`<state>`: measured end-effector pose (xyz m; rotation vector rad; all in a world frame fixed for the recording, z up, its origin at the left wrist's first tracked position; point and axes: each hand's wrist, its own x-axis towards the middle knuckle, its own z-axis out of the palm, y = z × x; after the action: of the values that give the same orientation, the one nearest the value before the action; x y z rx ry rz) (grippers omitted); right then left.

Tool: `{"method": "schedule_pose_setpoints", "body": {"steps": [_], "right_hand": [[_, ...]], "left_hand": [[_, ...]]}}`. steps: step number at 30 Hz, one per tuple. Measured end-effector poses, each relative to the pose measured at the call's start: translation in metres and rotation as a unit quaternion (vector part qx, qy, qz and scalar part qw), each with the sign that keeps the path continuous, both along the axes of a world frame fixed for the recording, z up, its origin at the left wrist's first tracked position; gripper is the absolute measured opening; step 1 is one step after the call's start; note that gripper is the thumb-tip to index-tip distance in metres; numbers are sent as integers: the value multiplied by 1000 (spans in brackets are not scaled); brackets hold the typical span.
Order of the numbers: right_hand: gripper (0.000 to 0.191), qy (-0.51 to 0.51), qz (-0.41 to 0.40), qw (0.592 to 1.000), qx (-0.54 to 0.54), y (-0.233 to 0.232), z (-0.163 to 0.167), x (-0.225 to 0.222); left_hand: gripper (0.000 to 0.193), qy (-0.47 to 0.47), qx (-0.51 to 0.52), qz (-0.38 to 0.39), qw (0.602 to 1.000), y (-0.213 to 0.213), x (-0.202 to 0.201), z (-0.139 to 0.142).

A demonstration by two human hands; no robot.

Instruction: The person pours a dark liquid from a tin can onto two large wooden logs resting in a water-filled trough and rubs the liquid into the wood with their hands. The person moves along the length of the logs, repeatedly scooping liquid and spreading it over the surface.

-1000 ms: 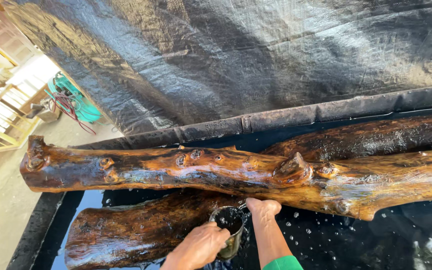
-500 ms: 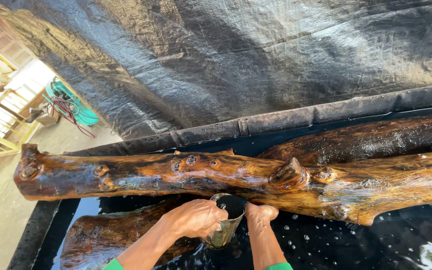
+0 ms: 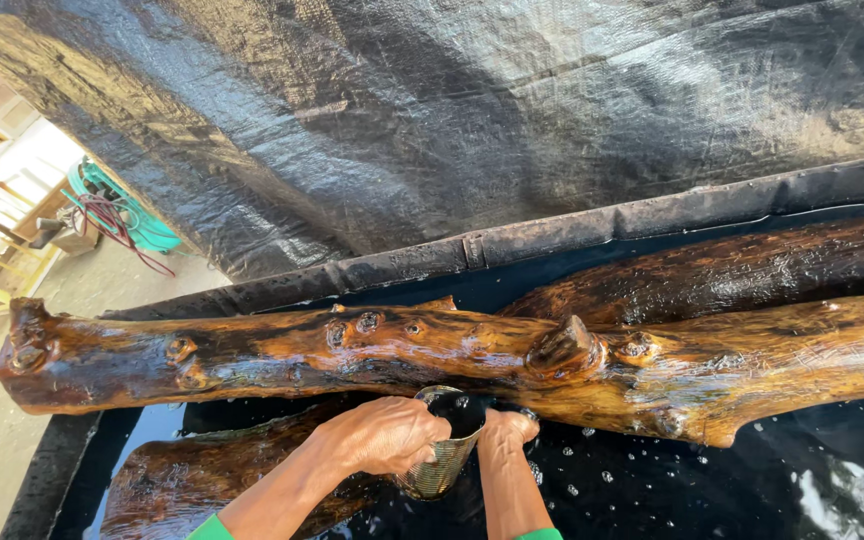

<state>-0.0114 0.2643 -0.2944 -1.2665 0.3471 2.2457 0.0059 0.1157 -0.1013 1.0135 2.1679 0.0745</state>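
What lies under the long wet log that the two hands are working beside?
Under the long log lie dark liquid in a black-lined trough and a second log. The hands and metal can cover the rest.

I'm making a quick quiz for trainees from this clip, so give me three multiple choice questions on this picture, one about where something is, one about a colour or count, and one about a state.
1. Where is the metal can?
A. On top of the long log
B. In front of the long log, low over the dark liquid
C. On the floor by the hose

2. What colour is the coiled hose at the far left?
A. Green
B. Yellow
C. White

3. How does the long log's surface look?
A. Dry and dusty
B. Charred black
C. Wet and glossy

Answers: 1 B, the left hand grips the can's side and the right hand is at its rim, below the log. 2 A, the coil is plainly green. 3 C, the wood shines with highlights.
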Motion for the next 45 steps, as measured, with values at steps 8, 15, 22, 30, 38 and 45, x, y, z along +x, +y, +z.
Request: {"method": "schedule_pose_setpoints", "body": {"steps": [8, 15, 22, 30, 38, 45], "right_hand": [[9, -139, 110, 975, 135, -3, 24, -22], [14, -715, 649, 89, 243, -21, 11, -38], [34, -816, 547, 28, 186, -20, -23, -47], [35, -867, 476, 88, 121, -26, -21, -48], [29, -823, 537, 96, 160, -26, -40, -50], [24, -804, 564, 85, 169, -26, -38, -46]], "left_hand": [[19, 7, 15, -11, 1000, -14, -3, 9], [20, -2, -5, -30, 1000, -17, -12, 10], [22, -17, -14, -46, 999, -15, -26, -1], [16, -38, -32, -26, 998, -16, -29, -8], [19, -24, -20, -47, 998, -14, -33, -7], [18, -22, -14, -45, 999, -10, -31, -5]]}}
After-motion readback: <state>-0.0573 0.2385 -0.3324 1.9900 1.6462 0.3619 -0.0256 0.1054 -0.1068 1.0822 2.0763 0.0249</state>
